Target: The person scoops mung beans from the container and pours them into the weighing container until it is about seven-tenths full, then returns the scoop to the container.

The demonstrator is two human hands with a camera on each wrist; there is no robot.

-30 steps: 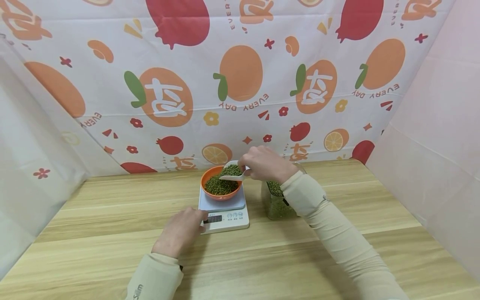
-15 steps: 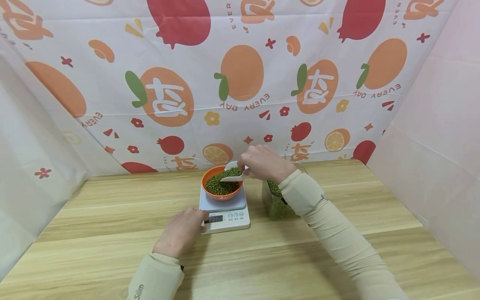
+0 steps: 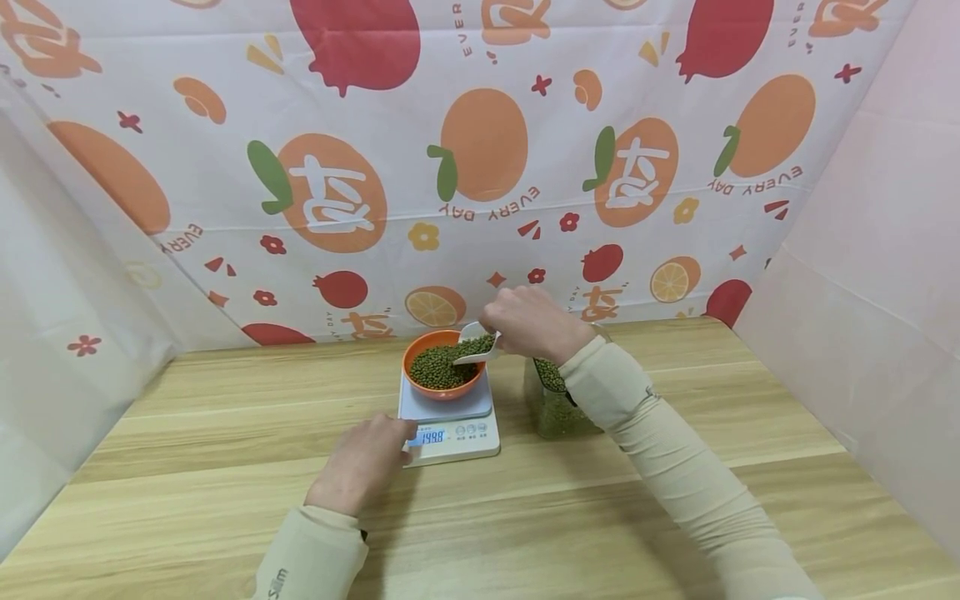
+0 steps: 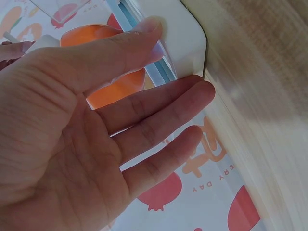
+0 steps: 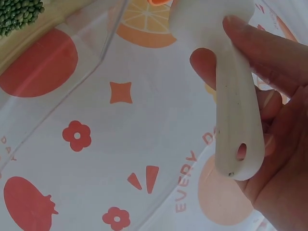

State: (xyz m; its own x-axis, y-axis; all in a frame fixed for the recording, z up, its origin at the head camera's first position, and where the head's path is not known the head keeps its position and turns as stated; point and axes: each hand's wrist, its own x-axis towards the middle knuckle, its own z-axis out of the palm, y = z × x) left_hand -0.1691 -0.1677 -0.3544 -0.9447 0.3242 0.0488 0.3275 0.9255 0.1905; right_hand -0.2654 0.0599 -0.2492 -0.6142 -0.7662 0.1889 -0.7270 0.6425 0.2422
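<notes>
In the head view, my right hand (image 3: 536, 322) grips a white scoop (image 3: 480, 354) by its handle (image 5: 239, 115). The scoop carries green mung beans (image 3: 474, 346) and is held over the right side of an orange bowl (image 3: 444, 395). More mung beans fill much of that bowl, which sits on a white kitchen scale (image 3: 450, 450). Blue digits glow on the scale's display (image 3: 429, 437). At the scale's front left corner rests my left hand (image 3: 362, 465). Its thumb (image 4: 144, 29) touches the scale's top, while the other fingers (image 4: 159, 125) stretch out loosely by its side.
A clear container (image 3: 558, 412) of mung beans stands right of the scale, partly hidden under the right forearm. Wood-grain table (image 3: 225, 433) lies all around. A fruit-print cloth (image 3: 480, 242) hangs behind, with pale walls at both sides.
The scoop has shifted slightly right, and its tip has drawn back from the middle of the bowl. The scale's display, dark before, is lit now. My left hand stays put.
</notes>
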